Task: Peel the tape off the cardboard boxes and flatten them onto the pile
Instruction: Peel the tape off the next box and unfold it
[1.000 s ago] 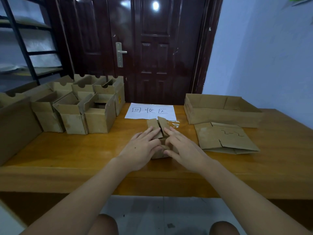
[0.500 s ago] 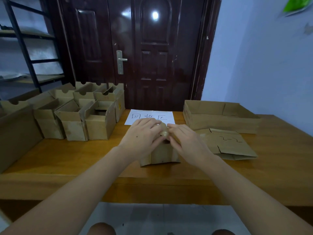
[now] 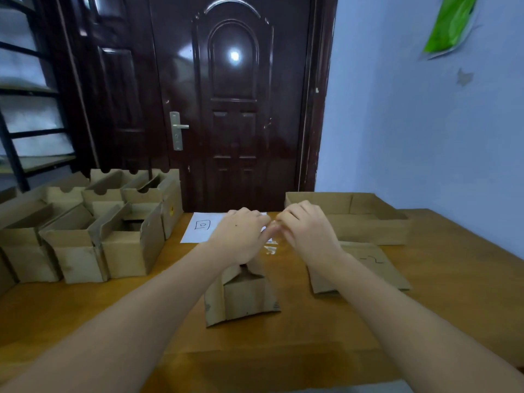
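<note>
A small brown cardboard box (image 3: pixel 243 296) stands on the wooden table (image 3: pixel 453 279) near its front edge, top flaps partly up. Both my hands hover just above and behind it, fingers curled. The fingertips of my left hand (image 3: pixel 241 234) and my right hand (image 3: pixel 307 232) meet and pinch a thin clear strip of tape (image 3: pixel 272 224), which is barely visible between them. Neither hand touches the box. To the right lies the pile of flattened cardboard (image 3: pixel 377 268).
Several open cardboard boxes (image 3: pixel 113 239) crowd the table's left side. A shallow open box (image 3: pixel 348 222) sits at the back right. A white paper sheet (image 3: pixel 202 226) with writing lies behind my hands, with crumpled clear tape (image 3: pixel 270 249) by its corner. A dark door stands behind.
My hands have lifted off the box top and drawn up and away from it, fingertips now pinched together. The camera has tilted upward.
</note>
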